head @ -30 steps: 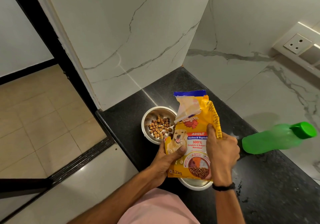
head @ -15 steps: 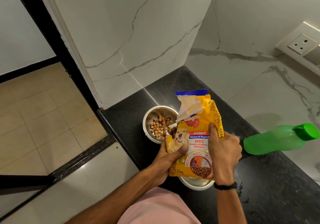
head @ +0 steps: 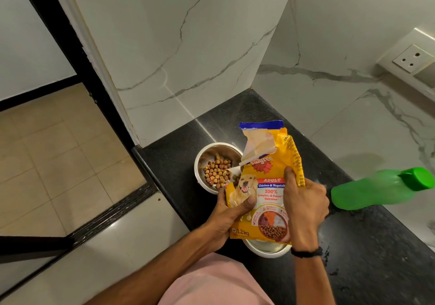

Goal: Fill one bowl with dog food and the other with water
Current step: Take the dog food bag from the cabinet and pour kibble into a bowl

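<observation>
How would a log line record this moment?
left hand: grips food bag; right hand: grips food bag; far bowl: kibble; near bowl: mostly hidden; green bottle: capped

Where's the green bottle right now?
Head view, right side: the green bottle sits on the black counter, just right of the right hand gripping the dog food bag.

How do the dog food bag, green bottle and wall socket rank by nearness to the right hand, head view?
1. dog food bag: gripped by the right hand itself.
2. green bottle: close by, on the hand's right.
3. wall socket: high on the right wall.
</observation>
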